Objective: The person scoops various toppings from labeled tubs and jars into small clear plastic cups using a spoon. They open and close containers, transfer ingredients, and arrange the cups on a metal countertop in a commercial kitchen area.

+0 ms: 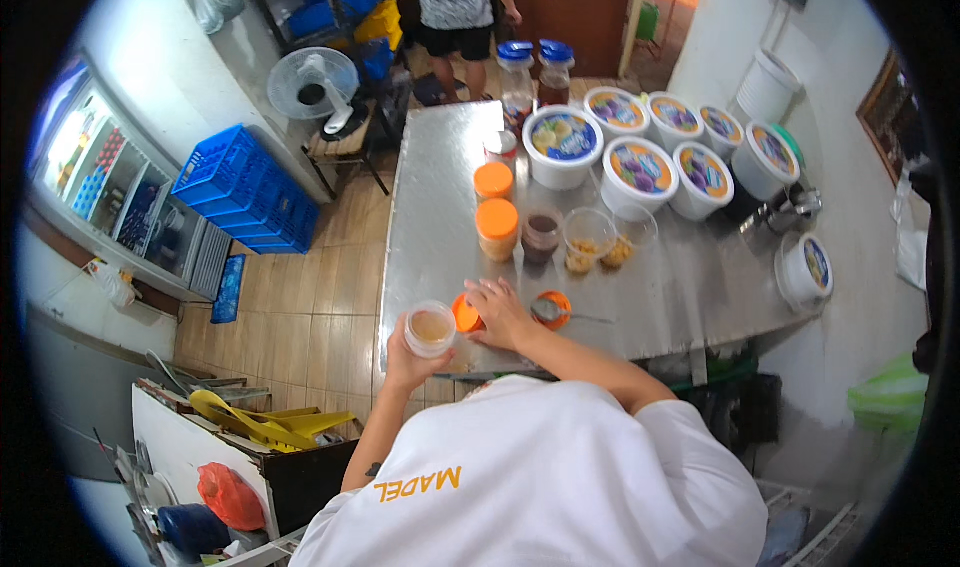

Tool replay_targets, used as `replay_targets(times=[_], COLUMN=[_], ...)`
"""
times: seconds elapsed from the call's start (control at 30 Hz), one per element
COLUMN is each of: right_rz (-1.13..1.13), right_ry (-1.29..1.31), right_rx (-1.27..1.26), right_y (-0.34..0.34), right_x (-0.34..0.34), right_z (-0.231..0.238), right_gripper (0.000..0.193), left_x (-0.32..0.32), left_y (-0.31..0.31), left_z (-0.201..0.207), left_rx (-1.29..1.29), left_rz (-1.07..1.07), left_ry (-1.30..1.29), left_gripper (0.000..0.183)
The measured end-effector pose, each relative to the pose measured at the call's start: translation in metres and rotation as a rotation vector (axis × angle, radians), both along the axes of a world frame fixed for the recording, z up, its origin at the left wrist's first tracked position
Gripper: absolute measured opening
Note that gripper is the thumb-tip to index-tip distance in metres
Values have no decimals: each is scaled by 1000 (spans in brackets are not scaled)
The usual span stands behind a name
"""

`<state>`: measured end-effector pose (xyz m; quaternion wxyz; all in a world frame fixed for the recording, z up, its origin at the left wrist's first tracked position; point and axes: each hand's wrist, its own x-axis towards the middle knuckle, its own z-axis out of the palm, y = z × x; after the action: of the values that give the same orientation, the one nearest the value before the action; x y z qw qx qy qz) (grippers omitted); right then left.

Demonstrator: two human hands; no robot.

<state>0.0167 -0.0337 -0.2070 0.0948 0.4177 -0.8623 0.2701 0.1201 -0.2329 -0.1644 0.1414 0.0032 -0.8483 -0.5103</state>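
Presently, left grip (409,360) clamps an uncapped jar (431,327); right grip (503,315) touches an orange lid (465,316), closure unclear; two jars (497,230) stand capped, two cups (580,255) open.

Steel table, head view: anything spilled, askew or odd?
No clear spill or damage. Mildly odd: what looks like a metal spoon lies with its bowl end in an orange lid near the right hand, handle sticking out. One white tub sits apart from the grouped tubs, toward the steel table's right end.
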Motion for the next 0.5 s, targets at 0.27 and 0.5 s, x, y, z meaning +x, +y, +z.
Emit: replay_targets(times=[0.27, 0.5], right_rz=[-206, -516], right_ry=[-206, -205], right_rx=[-150, 155], right_y=[117, 190], right_x=[-5, 18], right_z=[29, -11], right_gripper=[25, 23], left_x=[12, 1], left_y=[3, 12], left_z=[-15, -10], left_rx=[32, 58], left_rz=[38, -51], left_ry=[-21, -54], left_gripper=[74, 71])
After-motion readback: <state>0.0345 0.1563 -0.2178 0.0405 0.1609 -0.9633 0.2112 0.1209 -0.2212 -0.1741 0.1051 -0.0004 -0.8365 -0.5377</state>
